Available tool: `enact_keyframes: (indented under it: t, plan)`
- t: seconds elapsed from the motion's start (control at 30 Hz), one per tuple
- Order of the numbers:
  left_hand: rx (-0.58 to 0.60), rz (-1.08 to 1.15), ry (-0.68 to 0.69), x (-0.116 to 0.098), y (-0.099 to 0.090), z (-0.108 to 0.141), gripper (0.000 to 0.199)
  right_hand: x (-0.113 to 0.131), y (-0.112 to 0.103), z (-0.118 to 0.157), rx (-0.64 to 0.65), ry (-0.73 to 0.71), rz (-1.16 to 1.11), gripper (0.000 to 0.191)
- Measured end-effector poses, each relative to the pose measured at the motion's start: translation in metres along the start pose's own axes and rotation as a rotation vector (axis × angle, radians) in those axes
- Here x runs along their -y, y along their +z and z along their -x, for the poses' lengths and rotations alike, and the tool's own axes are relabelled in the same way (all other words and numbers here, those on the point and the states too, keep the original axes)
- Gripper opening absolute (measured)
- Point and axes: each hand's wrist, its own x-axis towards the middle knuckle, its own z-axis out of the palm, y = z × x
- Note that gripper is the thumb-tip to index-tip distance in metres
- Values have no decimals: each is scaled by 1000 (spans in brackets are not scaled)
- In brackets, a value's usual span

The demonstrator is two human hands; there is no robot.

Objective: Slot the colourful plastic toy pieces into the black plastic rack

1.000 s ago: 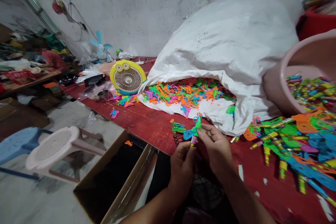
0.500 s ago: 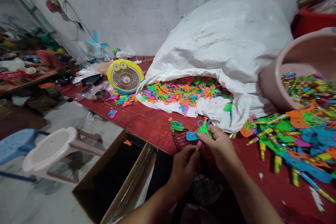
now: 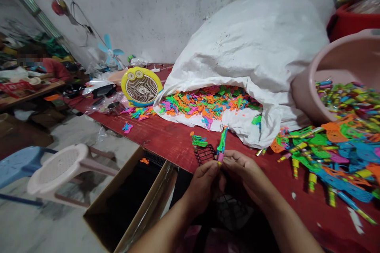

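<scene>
A person's left hand [image 3: 203, 187] and right hand [image 3: 246, 178] meet over a red plank table [image 3: 166, 146], both grips clamped on the pink lower end of a slim green-and-blue plastic toy handle [image 3: 222, 142]. The handle stands nearly upright above the fingers, its top tilted slightly away from the person; both hands sit equally close to it. Just left of it, a black plastic mesh paddle [image 3: 204, 154] and a small green plastic piece [image 3: 198, 140] lie on the table. To the right spreads a heap of colored mesh paddles [image 3: 335, 154], below a pink plastic basin [image 3: 305, 95] of handles. Beyond, a white woven sack [image 3: 246, 39] spills bright plastic pieces [image 3: 210, 102]. An open cardboard box [image 3: 101, 221] stands off the table's near edge, a yellow desk fan [image 3: 141, 87] sits farther along, and a co-worker's red sleeve [image 3: 56, 69] shows in the distance.
</scene>
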Motion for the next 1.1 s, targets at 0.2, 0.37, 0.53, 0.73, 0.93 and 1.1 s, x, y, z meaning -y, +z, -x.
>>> enact_keyframes:
  t: [0.2, 0.37, 0.53, 0.73, 0.93, 1.1]
  plan:
    - [157, 214, -22, 4, -12, -6, 42, -3, 7, -1, 99, -24, -106, 31]
    - [231, 287, -66, 9, -15, -8, 41, -7, 7, -8, -6, -73, -230, 29]
    - [50, 75, -45, 7, -12, -6, 50, -6, 1, -14, -170, -137, -51, 28]
    - [-43, -57, 34, 5, -6, -5, 44, -8, -1, -19, -233, -201, 49, 32]
    - [-29, -82, 36, 6, -8, -6, 43, -10, -1, -18, -225, -167, 4, 32]
    - [-28, -76, 53, 4, -7, -6, 41, -10, -1, -14, -186, -157, -26, 32]
